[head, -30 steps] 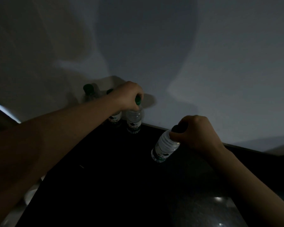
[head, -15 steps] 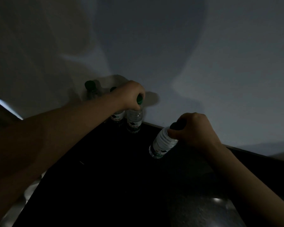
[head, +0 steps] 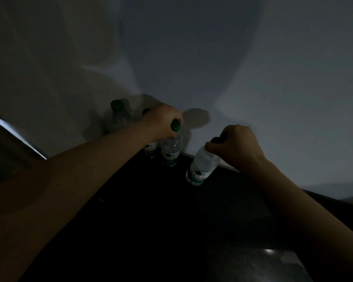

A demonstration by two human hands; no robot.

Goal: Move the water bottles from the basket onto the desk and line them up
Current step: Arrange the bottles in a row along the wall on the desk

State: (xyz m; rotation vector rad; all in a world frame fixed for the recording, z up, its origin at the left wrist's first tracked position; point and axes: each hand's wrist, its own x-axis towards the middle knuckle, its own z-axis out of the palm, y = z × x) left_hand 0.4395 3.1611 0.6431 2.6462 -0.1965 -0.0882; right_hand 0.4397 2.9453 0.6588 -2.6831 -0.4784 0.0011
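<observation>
While the left hand (head: 161,123) grips the end bottle (head: 170,150), the right hand (head: 237,147) has brought its gripped tilted bottle (head: 202,165) nearer, almost aligned.

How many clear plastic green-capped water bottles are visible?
4: far-left bottle by the wall; second bottle behind left hand; third bottle in its grip; tilted bottle in right hand.

Dim and grainy. Shadows cross the wall (head: 273,78) beyond the left hand (head: 161,123); the desk (head: 171,220) beneath is nearly black.
</observation>
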